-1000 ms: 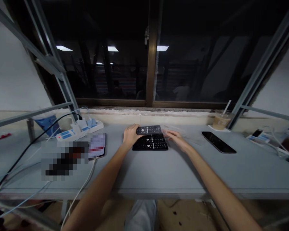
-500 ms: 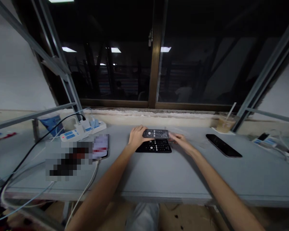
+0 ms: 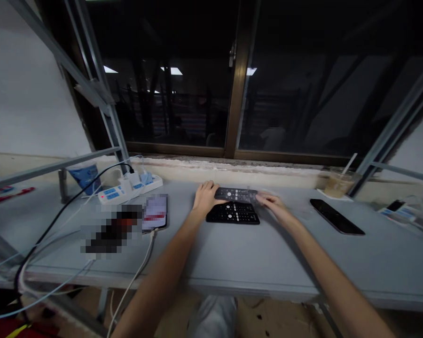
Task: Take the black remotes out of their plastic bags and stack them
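Observation:
A black remote control [image 3: 237,194] is held just above the grey table [image 3: 232,253], lengthwise between both hands. My left hand [image 3: 205,197] grips its left end with curled fingers. My right hand [image 3: 273,203] pinches its right end, where some thin clear plastic wrapping seems to trail off. Directly below it, two more black remotes [image 3: 233,213] lie side by side flat on the table.
A black phone [image 3: 337,222] lies to the right, with an iced drink cup and straw [image 3: 338,184] behind it. On the left are a white power strip [image 3: 131,188], cables, a charging phone [image 3: 155,212] and a blue cup [image 3: 83,174]. A dark window runs behind the table.
The head camera has swung left and down a little, so everything sits further right in view. Both hands still hold the remote over the two lying ones, lowered slightly toward them.

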`<state>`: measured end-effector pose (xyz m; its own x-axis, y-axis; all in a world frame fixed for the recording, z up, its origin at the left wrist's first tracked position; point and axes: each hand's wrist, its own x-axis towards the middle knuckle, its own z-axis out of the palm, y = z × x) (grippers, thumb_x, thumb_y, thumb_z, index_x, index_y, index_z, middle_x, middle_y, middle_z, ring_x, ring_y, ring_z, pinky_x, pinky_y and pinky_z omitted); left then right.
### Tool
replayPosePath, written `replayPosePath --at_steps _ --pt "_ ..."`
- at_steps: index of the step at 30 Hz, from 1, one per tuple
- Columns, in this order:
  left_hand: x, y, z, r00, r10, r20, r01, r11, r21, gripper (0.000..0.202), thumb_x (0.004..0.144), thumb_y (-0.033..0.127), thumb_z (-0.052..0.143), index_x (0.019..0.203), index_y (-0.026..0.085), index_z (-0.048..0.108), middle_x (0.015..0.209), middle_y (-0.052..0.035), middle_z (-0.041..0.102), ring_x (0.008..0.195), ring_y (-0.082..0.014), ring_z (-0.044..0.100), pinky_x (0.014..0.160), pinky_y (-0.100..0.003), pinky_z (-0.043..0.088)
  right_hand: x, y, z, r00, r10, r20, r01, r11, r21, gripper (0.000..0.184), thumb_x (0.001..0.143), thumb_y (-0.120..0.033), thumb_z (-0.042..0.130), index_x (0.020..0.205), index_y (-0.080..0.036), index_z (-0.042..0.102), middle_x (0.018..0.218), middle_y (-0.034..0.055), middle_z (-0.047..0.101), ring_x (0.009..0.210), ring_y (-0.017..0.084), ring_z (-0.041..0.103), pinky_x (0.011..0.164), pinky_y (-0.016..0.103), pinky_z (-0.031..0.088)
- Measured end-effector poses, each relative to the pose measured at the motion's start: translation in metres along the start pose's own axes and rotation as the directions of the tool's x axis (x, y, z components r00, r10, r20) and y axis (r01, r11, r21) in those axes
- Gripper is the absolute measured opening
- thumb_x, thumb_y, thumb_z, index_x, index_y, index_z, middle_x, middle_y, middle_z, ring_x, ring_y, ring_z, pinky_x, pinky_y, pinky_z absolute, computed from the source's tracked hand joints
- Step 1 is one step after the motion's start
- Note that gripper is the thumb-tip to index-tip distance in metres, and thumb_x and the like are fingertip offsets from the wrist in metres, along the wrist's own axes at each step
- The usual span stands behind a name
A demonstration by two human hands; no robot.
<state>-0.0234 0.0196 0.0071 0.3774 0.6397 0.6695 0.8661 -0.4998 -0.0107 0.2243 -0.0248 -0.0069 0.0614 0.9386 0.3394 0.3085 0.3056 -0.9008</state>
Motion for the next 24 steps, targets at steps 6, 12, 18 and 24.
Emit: replayPosePath --at_steps 6,12,18,24 --pt "-0.002 -0.004 -0.001 0.989 -0.141 0.05 0.145 0.986 -0.082 0.037 0.073 0.056 0.056 0.086 0.021 0.058 0.09 -0.006 0.058 0.09 -0.0225 0.052 0.078 -0.033 0.035 0.008 0.008 -0.008 0.964 0.163 -0.211 -0.085 0.937 0.338 0.03 0.064 -0.047 0.062 0.079 -0.022 0.062 0.084 0.0035 0.064 0.076 0.017 0.06 0.054 0.025 0.044" --pt "-0.002 -0.01 0.0 0.941 -0.331 0.073 0.338 0.928 -0.157 0.02 0.085 0.035 0.047 0.079 0.02 0.058 0.085 -0.0064 0.061 0.085 -0.0209 0.055 0.075 -0.031 0.037 0.014 0.013 -0.02 0.926 0.233 -0.298 -0.083 0.894 0.441 0.032 0.068 -0.056 0.05 0.068 -0.024 0.049 0.052 -0.0027 0.05 0.047 0.012 0.052 0.04 0.023 0.042" --pt "0.002 -0.02 0.008 0.74 -0.664 0.104 0.63 0.632 -0.451 0.047 0.089 0.037 0.024 0.063 0.02 0.06 0.071 -0.0051 0.062 0.073 -0.0196 0.058 0.069 -0.029 0.039 0.008 0.002 -0.013 0.901 0.309 -0.306 -0.089 0.82 0.566 0.028 0.071 -0.04 0.051 0.096 -0.027 0.053 0.056 -0.0067 0.048 0.038 0.007 0.044 0.035 0.02 0.038" --pt "0.005 -0.02 0.009 0.725 -0.679 0.117 0.597 0.535 -0.597 0.053 0.087 0.045 0.022 0.062 0.02 0.062 0.066 -0.0032 0.059 0.072 -0.019 0.057 0.069 -0.029 0.042 0.005 -0.002 0.003 0.964 0.212 -0.16 -0.117 0.88 0.46 0.032 0.07 -0.039 0.051 0.098 -0.025 0.058 0.057 -0.0078 0.045 0.034 0.004 0.036 0.031 0.019 0.027"
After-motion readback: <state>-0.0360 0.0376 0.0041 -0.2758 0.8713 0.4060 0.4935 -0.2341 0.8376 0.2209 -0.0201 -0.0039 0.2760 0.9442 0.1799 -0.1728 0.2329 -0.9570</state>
